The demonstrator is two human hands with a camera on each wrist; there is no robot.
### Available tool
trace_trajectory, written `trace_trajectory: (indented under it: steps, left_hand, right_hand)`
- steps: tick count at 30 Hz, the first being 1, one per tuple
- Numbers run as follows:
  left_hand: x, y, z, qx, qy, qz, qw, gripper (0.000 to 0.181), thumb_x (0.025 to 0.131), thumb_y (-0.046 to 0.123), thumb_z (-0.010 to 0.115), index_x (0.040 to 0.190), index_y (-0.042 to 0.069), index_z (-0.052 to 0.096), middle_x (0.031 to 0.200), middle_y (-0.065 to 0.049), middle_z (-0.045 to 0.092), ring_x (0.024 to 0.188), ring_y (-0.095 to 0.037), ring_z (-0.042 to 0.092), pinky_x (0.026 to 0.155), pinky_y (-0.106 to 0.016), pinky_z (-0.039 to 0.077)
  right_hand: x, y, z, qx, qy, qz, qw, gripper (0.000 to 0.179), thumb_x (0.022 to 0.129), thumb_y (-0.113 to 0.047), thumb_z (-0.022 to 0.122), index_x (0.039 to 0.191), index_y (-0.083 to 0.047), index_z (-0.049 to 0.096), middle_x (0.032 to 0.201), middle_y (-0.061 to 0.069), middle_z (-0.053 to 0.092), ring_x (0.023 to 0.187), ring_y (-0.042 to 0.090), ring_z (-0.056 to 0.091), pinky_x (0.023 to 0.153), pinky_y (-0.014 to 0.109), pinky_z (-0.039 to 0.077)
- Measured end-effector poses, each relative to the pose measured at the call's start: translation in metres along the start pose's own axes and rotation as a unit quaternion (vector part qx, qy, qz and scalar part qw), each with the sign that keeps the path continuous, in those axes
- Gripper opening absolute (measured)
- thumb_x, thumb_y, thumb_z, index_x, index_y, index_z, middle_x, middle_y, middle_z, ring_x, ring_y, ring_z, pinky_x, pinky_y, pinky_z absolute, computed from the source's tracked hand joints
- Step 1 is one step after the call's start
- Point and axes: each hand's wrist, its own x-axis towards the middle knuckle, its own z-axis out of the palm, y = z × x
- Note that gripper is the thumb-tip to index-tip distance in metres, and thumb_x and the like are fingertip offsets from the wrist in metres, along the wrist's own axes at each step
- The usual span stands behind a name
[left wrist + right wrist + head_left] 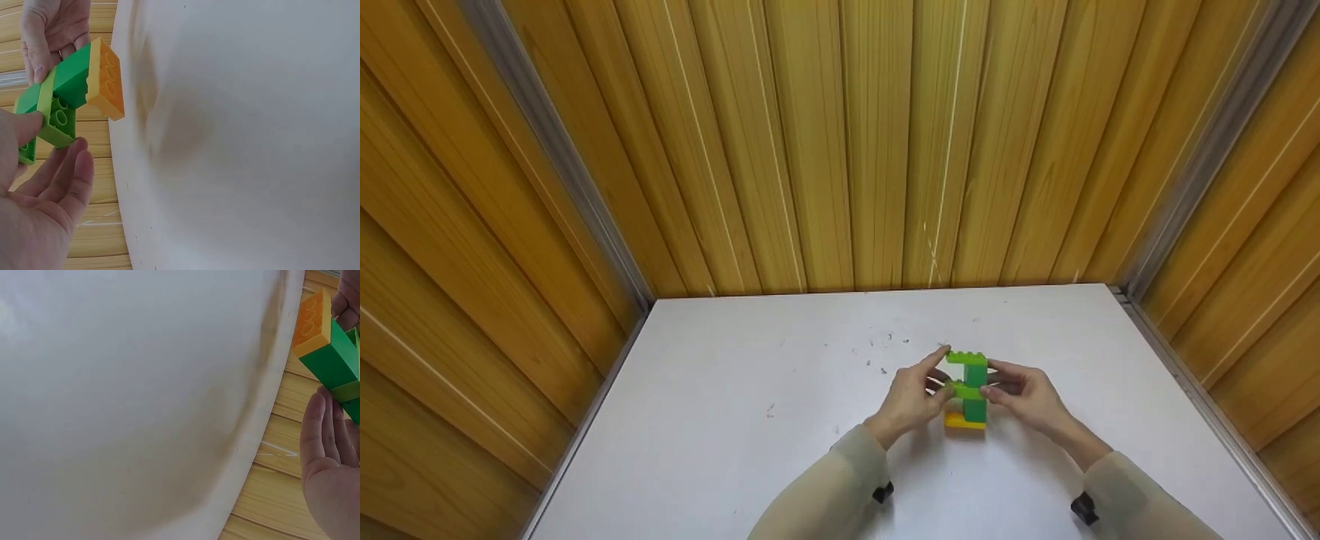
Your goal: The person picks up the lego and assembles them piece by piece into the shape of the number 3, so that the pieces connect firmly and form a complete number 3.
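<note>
A toy building-brick stack (975,410) stands upright between both hands, held above the table. From bottom to top it has an orange-yellow brick (105,79), a dark green brick (331,357), a lime brick (58,115), another dark green brick (976,375) and a studded lime brick (966,358). The lime bricks and the orange one jut out to the left. My left hand (915,396) pinches the middle lime brick's jutting end, its index fingertip reaching the top brick. From the right side, my right hand (1031,396) grips the stack around the middle lime brick.
The white table (720,420) carries small dark marks (883,370) near its middle. Wood-look panels (877,150) rise behind it and on both sides, with grey metal strips (562,150) at the corners. A black clip-like piece (1084,508) sits at the right sleeve.
</note>
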Motion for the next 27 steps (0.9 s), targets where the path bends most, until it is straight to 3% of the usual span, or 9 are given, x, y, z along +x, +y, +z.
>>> trace_trajectory:
  steps: [6, 13, 21, 27]
  left_hand:
    - [-0.0014, 0.0026, 0.0003, -0.024, -0.004, -0.013, 0.9996, 0.074, 0.106, 0.019, 0.078, 0.172, 0.034, 0.047, 0.128, -0.003, 0.082, 0.106, -0.006, 0.075, 0.095, -0.023, 0.064]
    - [0.0008, 0.0015, 0.0011, -0.042, -0.011, -0.030, 0.9986, 0.081, 0.100, 0.017, 0.083, 0.172, 0.030, 0.047, 0.122, -0.004, 0.082, 0.101, -0.006, 0.076, 0.090, -0.025, 0.065]
    - [0.0055, 0.0029, 0.0013, -0.060, 0.010, -0.067, 0.9959, 0.080, 0.099, 0.016, 0.087, 0.169, 0.032, 0.052, 0.116, -0.002, 0.081, 0.097, -0.007, 0.074, 0.090, -0.029, 0.066]
    - [0.0075, 0.0042, 0.0040, -0.072, 0.033, -0.098, 0.9920, 0.079, 0.096, 0.015, 0.090, 0.167, 0.029, 0.056, 0.114, -0.003, 0.082, 0.096, -0.009, 0.074, 0.088, -0.031, 0.066]
  right_hand:
    - [0.0001, 0.0000, -0.0023, 0.022, -0.006, 0.010, 0.9997, 0.070, 0.106, -0.012, 0.077, 0.165, 0.009, 0.045, 0.139, 0.034, 0.073, 0.106, 0.001, 0.080, 0.092, 0.029, 0.069]
    - [-0.0004, -0.0032, -0.0035, 0.040, -0.018, 0.013, 0.9989, 0.070, 0.109, -0.010, 0.073, 0.167, 0.010, 0.041, 0.136, 0.035, 0.073, 0.104, 0.002, 0.079, 0.095, 0.037, 0.070]
    - [0.0067, -0.0038, -0.0009, 0.027, -0.016, 0.019, 0.9993, 0.075, 0.104, -0.012, 0.080, 0.166, 0.008, 0.044, 0.137, 0.036, 0.072, 0.102, 0.004, 0.079, 0.090, 0.028, 0.069]
    - [0.0084, -0.0085, 0.0034, 0.006, -0.002, 0.065, 0.9979, 0.077, 0.102, -0.016, 0.083, 0.168, 0.002, 0.046, 0.143, 0.033, 0.070, 0.109, 0.017, 0.078, 0.090, 0.030, 0.070]
